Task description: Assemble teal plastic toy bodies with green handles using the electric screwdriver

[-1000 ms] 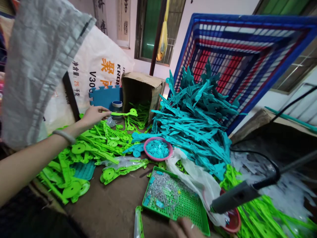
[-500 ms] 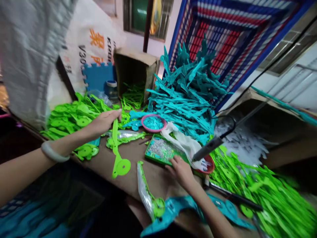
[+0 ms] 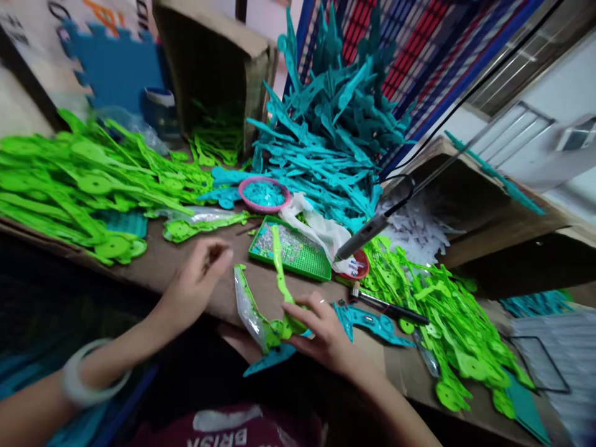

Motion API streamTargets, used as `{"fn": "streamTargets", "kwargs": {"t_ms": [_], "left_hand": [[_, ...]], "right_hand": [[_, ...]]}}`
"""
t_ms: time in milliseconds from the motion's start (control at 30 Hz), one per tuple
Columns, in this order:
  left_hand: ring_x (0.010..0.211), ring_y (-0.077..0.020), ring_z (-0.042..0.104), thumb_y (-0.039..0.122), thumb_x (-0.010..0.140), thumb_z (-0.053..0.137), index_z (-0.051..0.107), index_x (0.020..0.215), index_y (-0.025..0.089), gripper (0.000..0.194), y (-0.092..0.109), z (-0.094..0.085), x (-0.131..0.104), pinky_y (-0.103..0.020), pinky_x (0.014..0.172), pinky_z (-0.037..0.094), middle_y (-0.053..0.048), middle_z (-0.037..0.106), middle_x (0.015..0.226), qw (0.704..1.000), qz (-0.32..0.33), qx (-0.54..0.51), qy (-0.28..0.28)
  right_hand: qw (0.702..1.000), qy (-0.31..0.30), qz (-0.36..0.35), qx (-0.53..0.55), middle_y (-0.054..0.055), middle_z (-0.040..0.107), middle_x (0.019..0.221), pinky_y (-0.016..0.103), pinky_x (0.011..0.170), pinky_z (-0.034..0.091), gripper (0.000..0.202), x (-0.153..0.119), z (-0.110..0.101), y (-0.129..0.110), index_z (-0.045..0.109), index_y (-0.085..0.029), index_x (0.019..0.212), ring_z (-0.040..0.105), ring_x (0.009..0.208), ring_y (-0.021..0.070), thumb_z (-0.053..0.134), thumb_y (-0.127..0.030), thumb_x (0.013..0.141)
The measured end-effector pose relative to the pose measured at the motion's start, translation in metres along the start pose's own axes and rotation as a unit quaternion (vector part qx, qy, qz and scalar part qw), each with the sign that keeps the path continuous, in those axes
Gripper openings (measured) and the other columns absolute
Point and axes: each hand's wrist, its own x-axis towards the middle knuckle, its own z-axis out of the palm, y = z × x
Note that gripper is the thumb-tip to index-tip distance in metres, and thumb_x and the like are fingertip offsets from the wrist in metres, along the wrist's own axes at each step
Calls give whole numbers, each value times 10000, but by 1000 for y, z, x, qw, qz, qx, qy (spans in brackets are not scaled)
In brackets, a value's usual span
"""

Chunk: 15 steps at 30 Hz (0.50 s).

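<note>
My right hand (image 3: pixel 321 332) grips a long flat bright-green plastic piece (image 3: pixel 282 279) near its round end. The narrow end points up, in front of the green tray (image 3: pixel 307 268), which holds small silvery bits. My left hand (image 3: pixel 195 279) is over the table edge, fingers loosely bent with a gap to the thumb; nothing shows in it. Between the hands rests a green piece with a clear, shiny side (image 3: pixel 249 310), its round end close to my right fingers. A teal piece (image 3: pixel 272 360) lies beneath it, partly hidden.
Green pieces are heaped at the left (image 3: pixel 97 180) and right (image 3: pixel 447 323). A teal pile (image 3: pixel 326 155) rises behind. A pink-rimmed bowl (image 3: pixel 264 195), a white cloth (image 3: pixel 316 223) and a red bowl (image 3: pixel 358 266) surround the tray. A hanging grey tool (image 3: pixel 363 237) points down; a black-handled tool (image 3: pixel 391 307) lies right.
The green piece has passed from my left hand to my right. My right hand has left the tray for the table's front edge; my left hand has come lower. The view has tilted down.
</note>
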Motion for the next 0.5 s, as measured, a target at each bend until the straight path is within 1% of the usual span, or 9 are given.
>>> {"fn": "streamTargets", "kwargs": {"t_ms": [33,67,133,167,200,267,333,400,500], "left_hand": [[860,-250,658,636,839,578,584,1090,314,409,-9,-2,-27,-367,739,537,-31,657,993,997,2,62,-36],[850,-261,665,618,822,613,584,1123,332,416,-18,-2,-53,-384,727,545,-34,657,1009,991,1,102,-85],[903,-292,680,596,803,648,542,1242,359,511,-33,4,-97,-414,728,564,-64,648,1092,979,1,137,-149],[942,-309,682,593,794,660,499,1311,367,587,-39,10,-113,-426,731,573,-83,635,1140,977,-2,139,-164],[982,-324,680,591,786,671,451,1369,372,661,-44,17,-123,-436,738,580,-101,621,1187,977,-7,135,-167],[1003,-334,684,584,778,682,388,1430,370,747,-54,32,-131,-446,759,593,-115,607,1223,980,-24,113,-164],[947,-304,702,562,794,671,392,1429,344,727,-61,44,-127,-435,786,604,-106,624,1192,983,-52,53,-165],[883,-266,716,532,828,634,424,1405,310,653,-64,50,-120,-406,790,613,-83,666,1097,980,-94,-27,-171],[843,-246,734,485,870,567,460,1366,303,539,-61,53,-114,-369,757,619,-49,718,941,966,-156,-121,-169]], "right_hand": [[999,9,24,25,122,606,1182,399,884,556,499,-5,-3,2,520,-244,1405,602,1070,244,649,-338,932],[998,5,41,47,111,598,1197,401,898,552,482,-7,-4,4,531,-269,1398,597,1081,237,648,-329,934],[996,-36,43,75,106,584,1236,400,923,543,467,-3,4,7,526,-285,1407,579,1119,232,623,-300,951],[994,-66,34,78,109,584,1246,402,931,539,467,2,12,8,517,-275,1416,568,1129,234,608,-287,959],[992,-97,22,72,115,590,1241,409,932,536,465,7,21,9,514,-257,1419,559,1127,239,599,-286,963],[989,-143,3,47,127,617,1194,424,907,535,451,15,38,12,540,-209,1388,548,1090,255,608,-317,956],[985,-169,-4,44,133,633,1155,420,884,535,448,19,47,14,571,-173,1342,549,1056,259,629,-364,942],[981,-179,-5,72,131,631,1162,403,899,532,435,19,45,17,573,-167,1326,557,1061,245,627,-369,944],[980,-165,-1,111,119,618,1192,387,932,516,370,15,33,16,568,-187,1307,568,1083,219,611,-304,959]]}}
